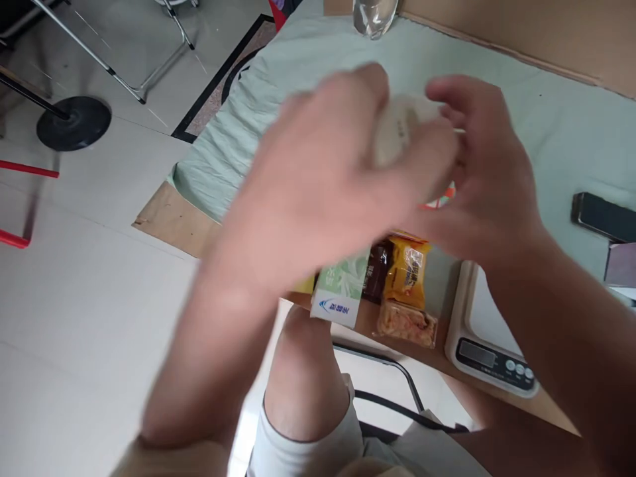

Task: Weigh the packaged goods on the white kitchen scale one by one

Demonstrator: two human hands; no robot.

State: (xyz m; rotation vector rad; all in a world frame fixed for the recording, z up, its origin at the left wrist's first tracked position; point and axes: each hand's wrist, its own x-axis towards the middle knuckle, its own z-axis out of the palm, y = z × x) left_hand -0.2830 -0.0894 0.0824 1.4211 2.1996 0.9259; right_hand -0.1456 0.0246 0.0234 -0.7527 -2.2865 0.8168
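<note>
Above the table, my left hand (332, 156) wraps round a pale whitish round object (397, 126) with small dark print. Motion blur and the fingers hide its exact kind. My right hand (489, 165) curls around its right side, fingers at the top and thumb lower down. Between the hands a bit of red, white and green packaging (444, 197) shows. Below them, along the front edge, lie a green and white box (340, 291), a dark wrapped packet (377, 268), a yellow-orange snack packet (408, 268) and a clear-wrapped brownish snack (407, 323).
A white kitchen scale (464, 331) stands at the front right, partly under my right forearm. A black phone-like device (603, 215) lies at the right. A clear glass (373, 16) is at the back by cardboard (536, 33). A green cloth (556, 112) covers the table.
</note>
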